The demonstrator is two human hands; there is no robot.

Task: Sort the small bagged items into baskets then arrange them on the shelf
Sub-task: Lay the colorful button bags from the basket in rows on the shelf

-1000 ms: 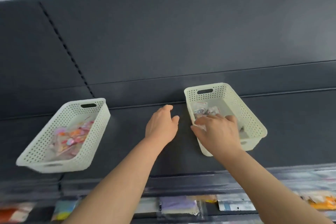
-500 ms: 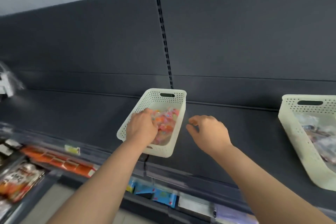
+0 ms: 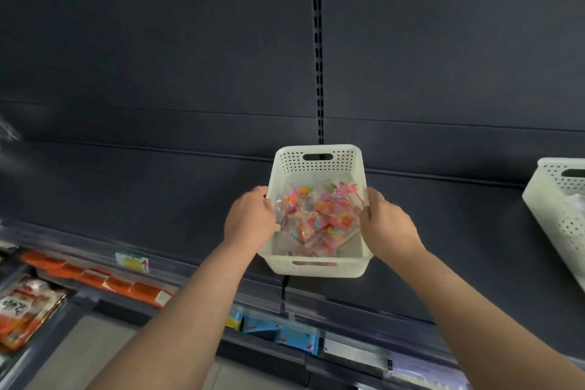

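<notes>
Item 1: white basket (image 3: 317, 269), perforated plastic with a slot handle at each end. It sat upright on the dark shelf (image 3: 158, 187), its near end overhanging the front edge and its far end just below the slotted upright (image 3: 317, 41) of the back panel.

Item 2: small bagged items (image 3: 316, 220), clear packets of pink, orange and blue pieces, heaped loose inside the white basket.

Item 3: left hand (image 3: 250, 222), at the basket's 9 o'clock wall, fingers (image 3: 264, 198) pressed together and curled over the rim, gripping it.

Item 4: right hand (image 3: 387, 225), at the 3 o'clock wall, fingers (image 3: 371, 199) likewise curled over the rim in a grip.

Item 5: second basket (image 3: 557, 199), same make, on the same shelf well apart at 3 o'clock, cut by the frame edge; contents too blurred to tell.

Item 6: lower shelf stock at 7 o'clock: orange packets (image 3: 95, 279) in a row, a red printed packet (image 3: 25, 307), blue packets (image 3: 294, 337) nearer 6 o'clock, and a yellow price tag (image 3: 133, 261) on the shelf's front rail.
</notes>
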